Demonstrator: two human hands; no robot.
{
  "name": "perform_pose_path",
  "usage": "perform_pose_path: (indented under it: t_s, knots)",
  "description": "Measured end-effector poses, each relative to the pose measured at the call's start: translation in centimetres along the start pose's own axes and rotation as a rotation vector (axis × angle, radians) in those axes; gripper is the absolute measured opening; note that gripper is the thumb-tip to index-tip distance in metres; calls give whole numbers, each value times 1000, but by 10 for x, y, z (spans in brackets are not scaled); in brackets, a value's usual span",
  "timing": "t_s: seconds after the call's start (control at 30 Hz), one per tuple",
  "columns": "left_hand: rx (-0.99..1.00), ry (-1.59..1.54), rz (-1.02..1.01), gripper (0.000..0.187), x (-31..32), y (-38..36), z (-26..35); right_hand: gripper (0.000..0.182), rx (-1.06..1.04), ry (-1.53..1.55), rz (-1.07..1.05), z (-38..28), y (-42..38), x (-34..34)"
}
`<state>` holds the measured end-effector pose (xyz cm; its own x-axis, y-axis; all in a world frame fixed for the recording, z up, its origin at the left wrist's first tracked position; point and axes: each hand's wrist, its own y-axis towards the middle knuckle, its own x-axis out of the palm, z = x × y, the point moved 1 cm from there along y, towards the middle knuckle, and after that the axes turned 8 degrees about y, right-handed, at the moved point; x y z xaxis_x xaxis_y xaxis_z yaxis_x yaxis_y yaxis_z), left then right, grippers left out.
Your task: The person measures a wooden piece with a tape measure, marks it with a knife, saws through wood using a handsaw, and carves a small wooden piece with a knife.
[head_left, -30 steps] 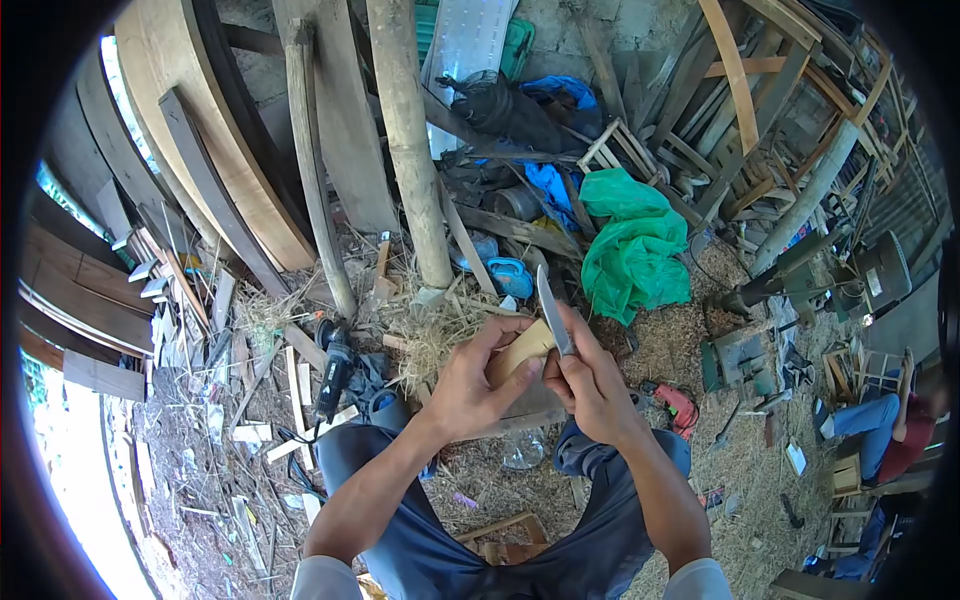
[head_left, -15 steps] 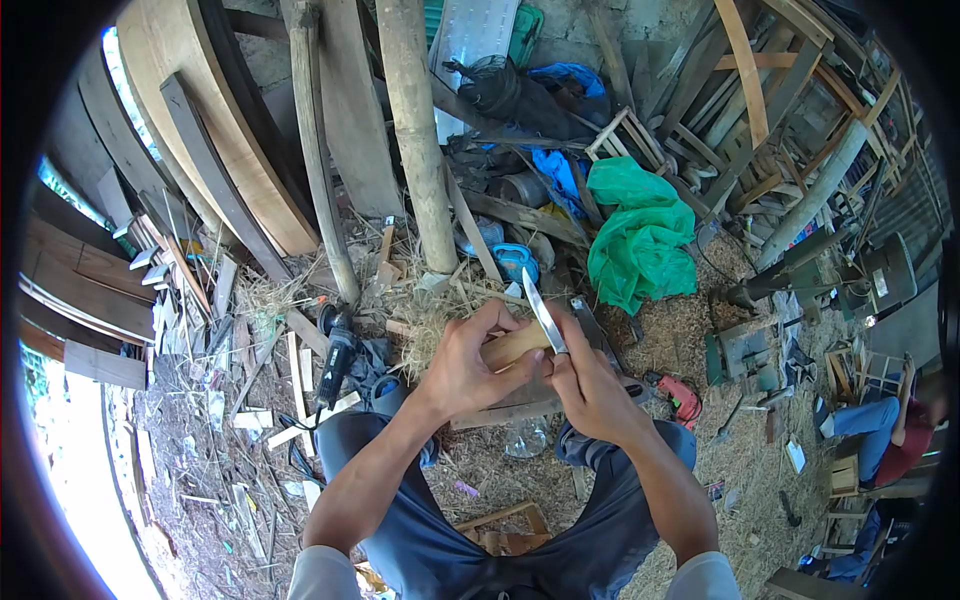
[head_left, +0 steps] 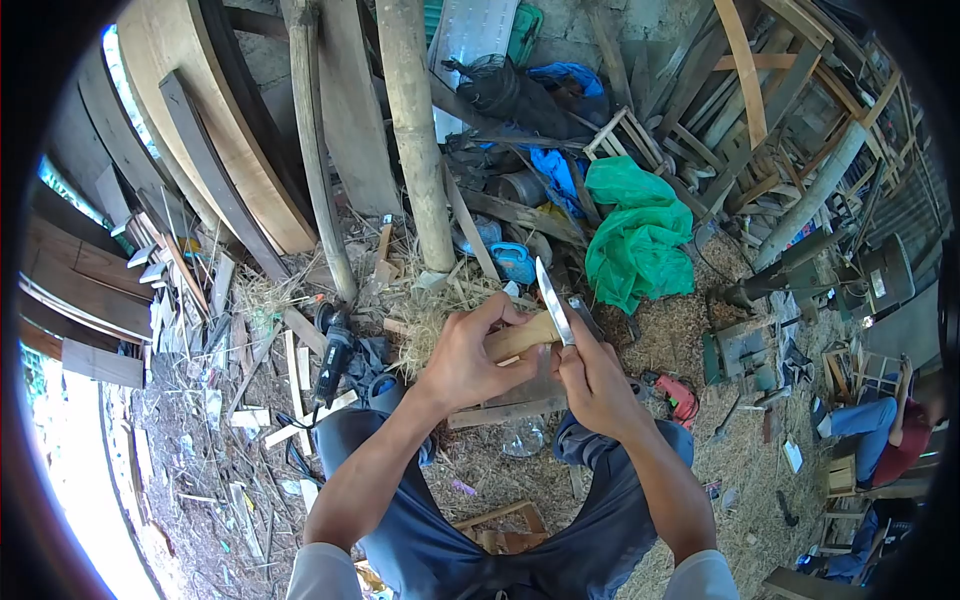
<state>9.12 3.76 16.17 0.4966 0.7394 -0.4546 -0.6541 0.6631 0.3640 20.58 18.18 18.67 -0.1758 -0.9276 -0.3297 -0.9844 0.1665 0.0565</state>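
My left hand [head_left: 470, 355] is closed around a short, pale piece of wood [head_left: 522, 337], held above my knees. In my right hand [head_left: 598, 385] is a knife [head_left: 553, 300], its bright blade pointing up and away from me. The blade lies against or very close to the right end of the wood; exact contact is hard to make out. My right fingers wrap the knife's handle and hide most of it. Below the hands a wooden board or block [head_left: 508, 411] shows between my legs.
An angle grinder [head_left: 335, 360] lies to the left, a red power tool [head_left: 677, 398] to the right. A green plastic sheet [head_left: 640, 235] lies ahead, near a bamboo post [head_left: 418, 140]. Planks [head_left: 215, 120] lean at the back left. Another person [head_left: 880, 430] sits far right.
The knife has shifted slightly right toward the wood's end, and my right hand with it. My left hand keeps its grip on the wood.
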Motion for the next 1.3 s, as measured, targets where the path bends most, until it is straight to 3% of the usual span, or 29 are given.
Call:
perform_pose_path:
  t_s: [0.17, 0.23, 0.43, 0.53, 0.67, 0.83, 1.3]
  knots:
    - [-30, 42, -42, 32, -2, 0, -2, 56, -105, -139, 35, 9, -2, 3]
    - [-15, 1, -34, 31, -1, 0, -2, 53, 60, -123, -9, 6, -4, 2]
    - [60, 65, -53, 31, 1, -2, -4, 46, 144, -122, -60, 2, -4, 1]
    - [-66, -17, -102, 32, 3, -1, 1, 47, -13, -3, -8, 7, -3, 4]
    - [-67, -27, -83, 31, 3, 4, 4, 46, -63, -3, 6, 11, 0, -2]
    - [-63, -17, -103, 31, 5, 4, 2, 49, 93, 99, -63, 7, -2, -7]
    - [-70, -62, -58, 33, 4, 4, -7, 51, 24, -40, -8, 7, -1, -3]
